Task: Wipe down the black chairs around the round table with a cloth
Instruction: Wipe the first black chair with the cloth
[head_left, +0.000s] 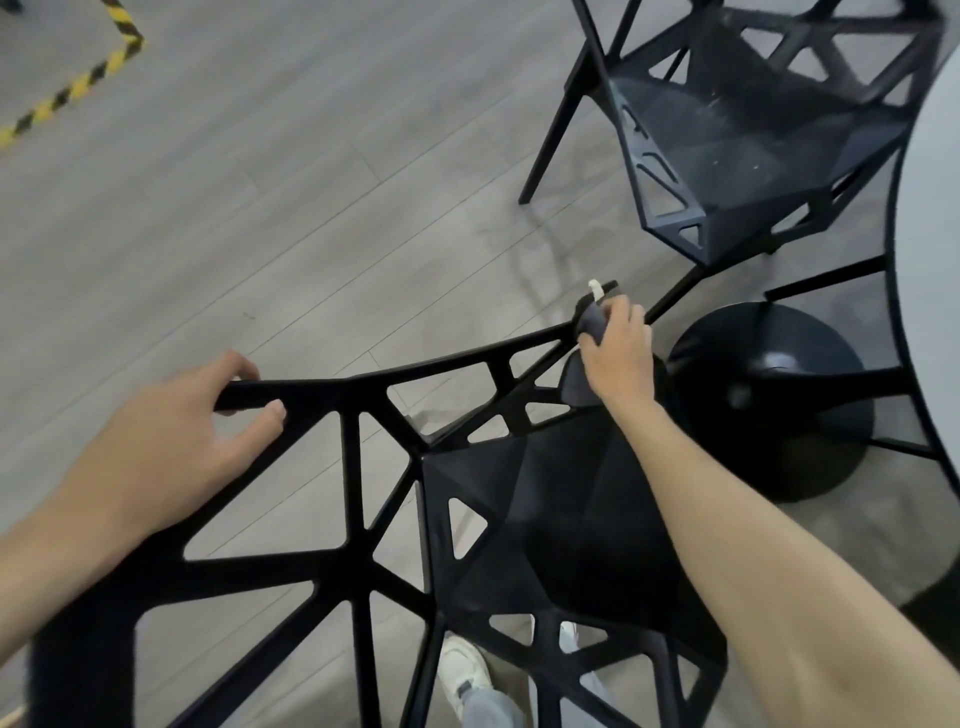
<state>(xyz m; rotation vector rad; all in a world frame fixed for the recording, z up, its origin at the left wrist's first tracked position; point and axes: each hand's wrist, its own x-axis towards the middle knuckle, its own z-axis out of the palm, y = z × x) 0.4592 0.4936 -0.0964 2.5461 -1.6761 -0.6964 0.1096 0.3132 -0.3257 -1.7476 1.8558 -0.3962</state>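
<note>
A black open-frame chair (363, 519) fills the lower middle, its faceted seat toward the right. My left hand (171, 441) grips the top bar of its backrest at the left, thumb and fingers curled round the bar. My right hand (618, 348) holds a dark grey cloth (592, 322) bunched against the far end of the chair's upper rail. A white tag of the cloth sticks up above the hand. A second black chair (737, 140) stands at the upper right, its seat dusty.
The round table's pale top (930, 260) curves down the right edge, and its black dome base (769, 395) stands on the floor beside my right hand. Grey plank flooring lies to the left, with yellow-black tape (78, 88) at upper left. My white shoe (462, 670) shows below the chair.
</note>
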